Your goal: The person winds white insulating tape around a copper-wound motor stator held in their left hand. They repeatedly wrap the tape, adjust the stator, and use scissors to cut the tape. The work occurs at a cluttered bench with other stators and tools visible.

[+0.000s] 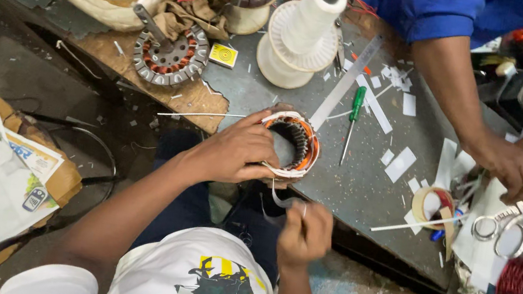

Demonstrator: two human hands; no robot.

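Head view, left hand (233,153) gripping stator ring (293,143), right hand (305,233) pinching white tape (281,198).

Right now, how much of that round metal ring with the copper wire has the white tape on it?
Done: white tape already runs around the rim of the round metal motor ring with orange copper coils. In hand: the left hand grips the ring at the grey table edge, while the right hand pinches a loose white tape strip hanging from it. Left: that tail is not tied down yet. How much of the far side is wrapped cannot be seen.
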